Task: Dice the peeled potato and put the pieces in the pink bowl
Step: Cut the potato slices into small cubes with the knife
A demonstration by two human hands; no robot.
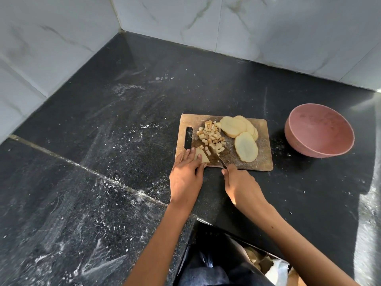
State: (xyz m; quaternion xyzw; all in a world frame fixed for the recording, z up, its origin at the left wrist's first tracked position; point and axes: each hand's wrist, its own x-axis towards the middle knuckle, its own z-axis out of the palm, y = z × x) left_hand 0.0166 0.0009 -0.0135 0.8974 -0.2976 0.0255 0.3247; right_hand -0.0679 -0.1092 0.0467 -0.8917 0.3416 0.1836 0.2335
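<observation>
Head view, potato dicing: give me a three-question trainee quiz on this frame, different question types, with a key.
1. True or false: the pink bowl already holds potato cubes.
2. Which hand holds the knife? A) left B) right
3. Fill in: the left hand presses a potato piece on the ____.

Key: 1. False, the bowl looks empty. 2. B, the right hand. 3. Cutting board, beside the uncut slices.

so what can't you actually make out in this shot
- Knife handle: head view, wrapped inside the right hand; only the blade shows.
- Potato piece being cut: partly under the left hand fingers, so its full shape is hidden.
- Pink bowl: its near inner wall is hidden by the rim; no pieces visible inside.
- Bag contents below the counter: cut off by the counter edge, too dark to identify.
</observation>
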